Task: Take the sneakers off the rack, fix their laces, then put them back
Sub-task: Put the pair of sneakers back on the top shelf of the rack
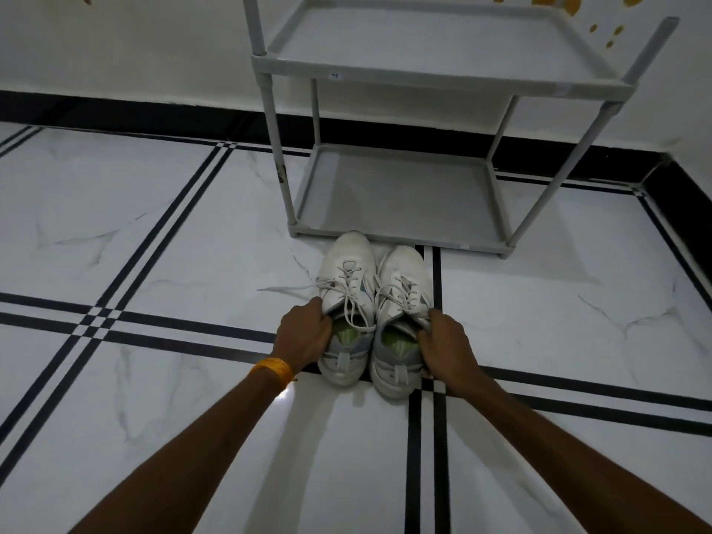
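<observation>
White marble floor [162,233] with black double lines. Directly on it: two white sneakers [375,314] side by side, touching, toes toward a grey rack [400,210]. One loose lace [289,289] lying out on the tile. Both rack shelves bare.

- I can't see the fingers [323,307] of my left hand [304,335] past their tips; they curl into the left sneaker [348,279] collar.
- The right hand [443,343] covers the right sneaker's [404,279] outer collar edge.
- The rack [424,71] is cut off at the picture's top edge, uprights included.
- A small label [336,75] on its upper shelf rim is too small for me to read.
- Both my forearms run out at the bottom edge.
</observation>
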Demonstrator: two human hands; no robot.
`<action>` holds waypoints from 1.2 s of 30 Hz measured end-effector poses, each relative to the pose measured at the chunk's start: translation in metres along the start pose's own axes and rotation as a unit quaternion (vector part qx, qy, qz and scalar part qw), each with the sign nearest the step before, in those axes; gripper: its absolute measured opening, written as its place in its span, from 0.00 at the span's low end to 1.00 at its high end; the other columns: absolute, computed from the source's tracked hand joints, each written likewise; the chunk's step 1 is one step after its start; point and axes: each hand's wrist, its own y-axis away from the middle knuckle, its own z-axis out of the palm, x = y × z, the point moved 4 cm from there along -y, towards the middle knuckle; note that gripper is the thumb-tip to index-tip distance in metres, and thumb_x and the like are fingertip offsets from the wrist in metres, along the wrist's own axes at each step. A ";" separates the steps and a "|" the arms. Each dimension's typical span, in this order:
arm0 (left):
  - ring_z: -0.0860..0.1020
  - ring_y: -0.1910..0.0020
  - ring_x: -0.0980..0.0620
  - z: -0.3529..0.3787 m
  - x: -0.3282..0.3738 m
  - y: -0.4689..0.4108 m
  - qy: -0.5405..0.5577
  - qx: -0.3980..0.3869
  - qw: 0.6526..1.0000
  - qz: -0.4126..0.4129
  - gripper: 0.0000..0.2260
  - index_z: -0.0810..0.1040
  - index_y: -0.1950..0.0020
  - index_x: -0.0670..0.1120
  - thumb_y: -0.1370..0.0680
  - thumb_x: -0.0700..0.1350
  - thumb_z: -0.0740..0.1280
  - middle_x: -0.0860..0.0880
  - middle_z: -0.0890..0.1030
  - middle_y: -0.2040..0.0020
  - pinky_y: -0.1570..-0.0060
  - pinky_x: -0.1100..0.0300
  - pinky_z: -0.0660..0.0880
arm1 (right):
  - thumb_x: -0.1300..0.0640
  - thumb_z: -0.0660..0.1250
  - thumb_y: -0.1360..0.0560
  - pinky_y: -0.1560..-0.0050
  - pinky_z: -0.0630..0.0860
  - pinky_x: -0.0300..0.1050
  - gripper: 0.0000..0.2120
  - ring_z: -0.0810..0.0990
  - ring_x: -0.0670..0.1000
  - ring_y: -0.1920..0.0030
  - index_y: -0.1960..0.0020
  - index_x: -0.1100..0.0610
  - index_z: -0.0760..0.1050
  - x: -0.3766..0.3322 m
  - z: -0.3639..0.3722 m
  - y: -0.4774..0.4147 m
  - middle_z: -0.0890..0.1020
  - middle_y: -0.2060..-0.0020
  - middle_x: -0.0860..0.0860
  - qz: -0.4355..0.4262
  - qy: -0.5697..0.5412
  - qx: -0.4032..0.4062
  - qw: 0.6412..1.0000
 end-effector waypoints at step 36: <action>0.81 0.57 0.40 -0.396 0.343 -0.134 0.081 0.005 0.997 0.008 0.17 0.72 0.39 0.42 0.23 0.48 0.54 0.41 0.83 0.53 0.55 0.47 0.80 | 0.64 0.57 0.20 0.42 0.76 0.50 0.22 0.77 0.55 0.44 0.26 0.59 0.63 -0.263 -0.465 -0.099 0.75 0.41 0.58 0.034 -0.043 0.066 0.996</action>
